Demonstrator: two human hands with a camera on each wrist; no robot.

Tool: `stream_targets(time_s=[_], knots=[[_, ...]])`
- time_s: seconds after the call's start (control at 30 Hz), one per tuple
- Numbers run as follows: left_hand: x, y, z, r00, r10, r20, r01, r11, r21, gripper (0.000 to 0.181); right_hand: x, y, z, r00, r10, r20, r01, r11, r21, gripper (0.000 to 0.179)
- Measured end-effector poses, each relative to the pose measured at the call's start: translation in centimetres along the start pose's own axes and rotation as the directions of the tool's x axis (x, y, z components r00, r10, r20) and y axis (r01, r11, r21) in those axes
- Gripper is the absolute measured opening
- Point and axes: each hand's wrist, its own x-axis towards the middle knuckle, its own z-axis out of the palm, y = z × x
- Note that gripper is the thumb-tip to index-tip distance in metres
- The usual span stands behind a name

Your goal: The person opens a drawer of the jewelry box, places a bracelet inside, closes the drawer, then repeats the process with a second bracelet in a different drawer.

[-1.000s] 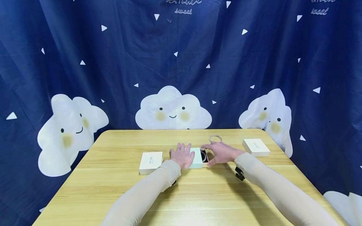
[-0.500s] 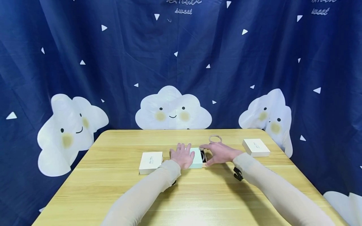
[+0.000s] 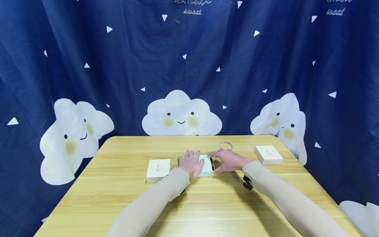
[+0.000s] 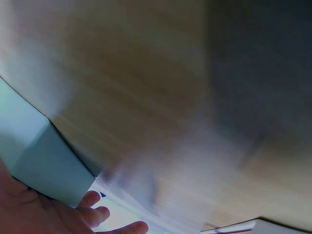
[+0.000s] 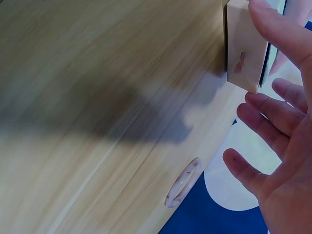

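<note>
While the mint box [image 3: 205, 165] sits mid-table, toward the far edge, its drawer [image 5: 247, 46] juts slightly from the right end. The left hand [image 3: 190, 164] rests on the box's left part, fingers apart. The right hand [image 3: 231, 160] pinches the drawer's near and far sides between thumb and index finger, other fingers apart. Beyond it lies a bangle [image 3: 226, 142]. One white box [image 3: 158, 169] stands left, another [image 3: 267, 154] far right, before a blue curtain [image 3: 189, 72].
</note>
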Motion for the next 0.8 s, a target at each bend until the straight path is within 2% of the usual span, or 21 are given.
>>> stream_targets(time_s=[0.4, 0.8], knots=[[-0.33, 0.23, -0.56, 1.000, -0.004, 0.022, 0.004, 1.000, 0.014, 0.065, 0.26, -0.54, -0.21, 1.000, -0.018, 0.007, 0.018, 1.000, -0.003, 0.091], [0.04, 0.11, -0.09, 1.000, -0.011, 0.013, 0.011, 1.000, 0.026, 0.065, 0.47, -0.50, 0.18, 1.000, -0.001, -0.018, 0.000, 0.999, -0.046, 0.082]])
